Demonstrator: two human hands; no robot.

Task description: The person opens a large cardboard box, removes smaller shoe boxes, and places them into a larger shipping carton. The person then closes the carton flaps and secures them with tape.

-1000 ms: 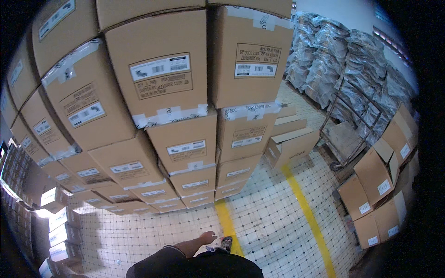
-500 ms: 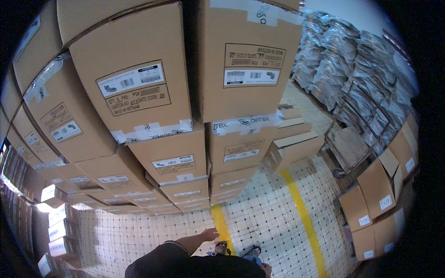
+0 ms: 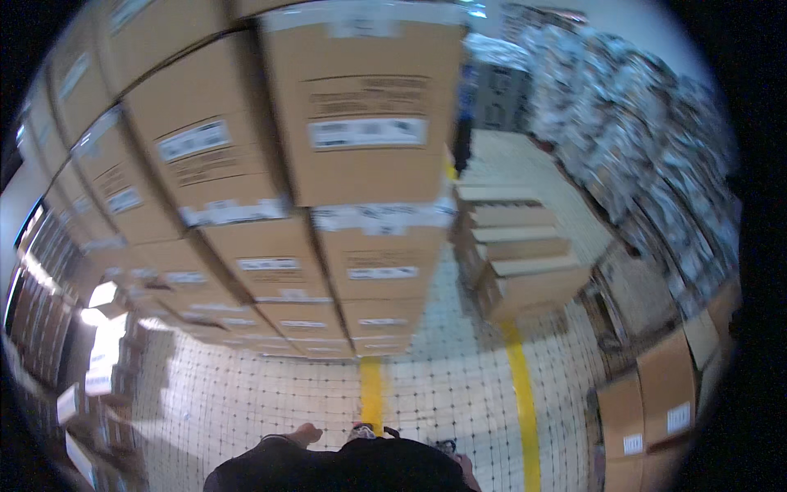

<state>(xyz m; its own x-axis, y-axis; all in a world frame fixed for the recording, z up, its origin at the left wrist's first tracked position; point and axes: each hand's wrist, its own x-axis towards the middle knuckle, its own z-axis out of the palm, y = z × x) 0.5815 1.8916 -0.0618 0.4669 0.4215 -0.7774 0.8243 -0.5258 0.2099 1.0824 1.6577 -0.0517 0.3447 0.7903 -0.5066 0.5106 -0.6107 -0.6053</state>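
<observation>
My left hand (image 3: 308, 434) hangs low at my side over the tiled floor, small and blurred, so its fingers cannot be made out. Of my right hand (image 3: 468, 473), only a sliver shows beside my dark clothing, with the fingers hidden. Neither is in contact with a carton. In front of me rises a tall stack of brown cardboard cartons (image 3: 369, 176), taped and labelled, several layers high. My feet show below, one by a yellow floor line (image 3: 371, 394).
Open-topped cartons (image 3: 533, 291) stand in a row right of the stack. Beyond them is a flatbed trolley (image 3: 635, 287) near plastic-wrapped piles (image 3: 607, 123). More cartons (image 3: 664, 394) sit at the lower right, and white-sided boxes (image 3: 106, 353) at the left. A second yellow line (image 3: 522, 402) crosses the floor.
The view has swung to the right and moved ahead, so the stack sits further left and more of the open cartons and aisle shows. My left hand has drawn back toward my body.
</observation>
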